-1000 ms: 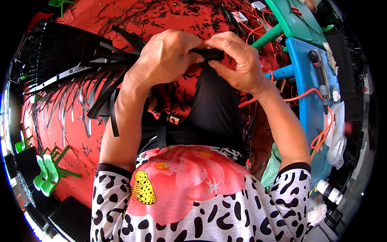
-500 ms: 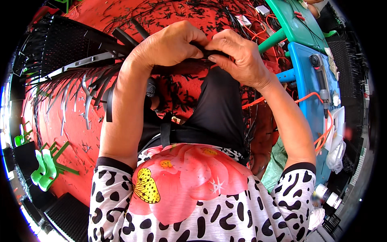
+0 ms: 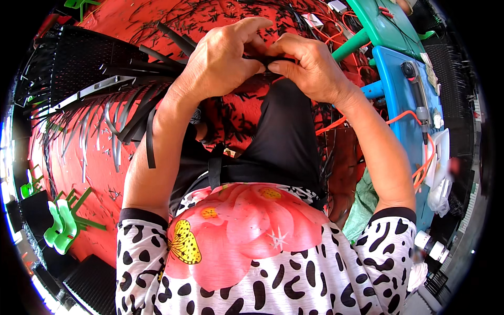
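Observation:
Above my lap both hands are at dark, flat black strips [image 3: 149, 139], which run out past my left forearm in a loose bunch. My left hand [image 3: 223, 60] has its forefinger stretched out, while its thumb and the other fingers curl round the dark material. My right hand [image 3: 312, 68] pinches a black strip between thumb and bent fingers, close to the left fingertips. The exact spot where they meet is dark and partly hidden by the fingers. To the left, a black woven panel [image 3: 89, 58] with a pale metal bar [image 3: 97, 90] adjoins the strips.
Strip offcuts litter the red floor [image 3: 58, 168]. At right stand a blue stool [image 3: 391, 79] carrying a grey-black corded hand tool [image 3: 415, 86] and a green stool [image 3: 388, 31]. Orange cords [image 3: 331, 126] trail there. Green plastic chair-like pieces [image 3: 63, 228] lie left.
Both hands have risen slightly. My left forefinger has straightened and lifted away from the strip. The strip bunch by my left forearm has shifted a little.

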`<state>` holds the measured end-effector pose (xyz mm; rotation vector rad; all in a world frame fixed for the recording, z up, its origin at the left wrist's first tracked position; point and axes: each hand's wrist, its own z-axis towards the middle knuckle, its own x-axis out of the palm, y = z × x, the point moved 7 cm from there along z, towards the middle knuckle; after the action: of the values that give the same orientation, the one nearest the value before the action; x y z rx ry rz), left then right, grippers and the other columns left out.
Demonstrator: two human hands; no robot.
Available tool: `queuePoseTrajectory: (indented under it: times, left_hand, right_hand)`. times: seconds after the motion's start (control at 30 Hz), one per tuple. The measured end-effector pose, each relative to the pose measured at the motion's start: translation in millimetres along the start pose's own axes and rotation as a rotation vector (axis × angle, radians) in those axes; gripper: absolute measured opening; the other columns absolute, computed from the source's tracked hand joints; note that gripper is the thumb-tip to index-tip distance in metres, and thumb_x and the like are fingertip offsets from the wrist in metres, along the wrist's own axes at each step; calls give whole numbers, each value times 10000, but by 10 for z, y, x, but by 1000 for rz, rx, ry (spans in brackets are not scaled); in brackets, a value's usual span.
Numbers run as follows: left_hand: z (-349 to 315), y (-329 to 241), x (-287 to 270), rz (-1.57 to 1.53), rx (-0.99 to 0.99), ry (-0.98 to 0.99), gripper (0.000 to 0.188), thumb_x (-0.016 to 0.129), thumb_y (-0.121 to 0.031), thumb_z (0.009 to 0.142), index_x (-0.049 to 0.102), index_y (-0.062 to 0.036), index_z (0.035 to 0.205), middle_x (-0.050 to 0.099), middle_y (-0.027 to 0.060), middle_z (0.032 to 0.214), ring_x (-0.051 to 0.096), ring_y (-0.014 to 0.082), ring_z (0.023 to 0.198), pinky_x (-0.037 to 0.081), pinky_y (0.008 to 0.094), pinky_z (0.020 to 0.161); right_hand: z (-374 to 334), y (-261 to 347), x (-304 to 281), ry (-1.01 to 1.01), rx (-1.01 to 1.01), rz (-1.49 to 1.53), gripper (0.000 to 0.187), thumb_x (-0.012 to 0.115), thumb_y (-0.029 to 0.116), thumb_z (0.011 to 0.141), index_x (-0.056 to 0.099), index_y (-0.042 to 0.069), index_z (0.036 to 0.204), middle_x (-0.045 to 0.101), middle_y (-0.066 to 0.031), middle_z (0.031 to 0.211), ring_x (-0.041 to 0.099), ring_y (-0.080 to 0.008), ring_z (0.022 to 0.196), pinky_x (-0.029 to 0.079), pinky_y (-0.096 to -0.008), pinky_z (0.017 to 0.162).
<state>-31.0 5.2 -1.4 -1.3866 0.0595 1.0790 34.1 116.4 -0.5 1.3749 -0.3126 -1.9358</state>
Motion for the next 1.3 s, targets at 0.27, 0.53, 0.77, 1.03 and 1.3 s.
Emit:
queuePoseTrajectory:
  times: [0.27,0.53,0.77,1.03,1.3]
  left_hand:
    - [133,-7,-34,-2,68,52,577,641,-4,739,452,5,1284,688,103,898,630,158,790,488,278,741]
    - [273,56,-53,-69,75,135,537,602,17,764,449,7,1278,673,84,894,609,129,799,480,262,737]
    - [368,111,-55,-119,46,137,519,574,37,773,452,6,1276,664,81,907,618,127,822,481,255,754]
    - [444,74,-60,-99,41,122,521,577,35,768,449,16,1273,667,88,911,619,124,817,482,257,752]
    - [861,-108,309,-40,149,114,500,595,11,775,467,53,1256,681,97,912,620,121,797,487,255,745]
  right_hand:
    - [-63,-295,7,-126,148,276,197,682,139,839,636,28,995,661,-70,902,625,-134,798,490,-274,712]
    - [-383,-729,207,-361,293,654,436,724,154,793,560,64,1186,623,-15,1047,568,-111,983,450,-261,825]
    - [-277,-777,548,-325,327,220,643,812,285,721,479,82,1231,651,-103,1046,643,-259,975,496,-361,842]
    - [-122,-1099,604,-175,267,259,625,777,335,766,432,92,1227,653,-111,976,646,-291,946,503,-373,799]
    - [-382,-1398,179,-163,333,299,495,774,279,779,557,72,1173,628,-56,943,603,-185,879,488,-315,786]
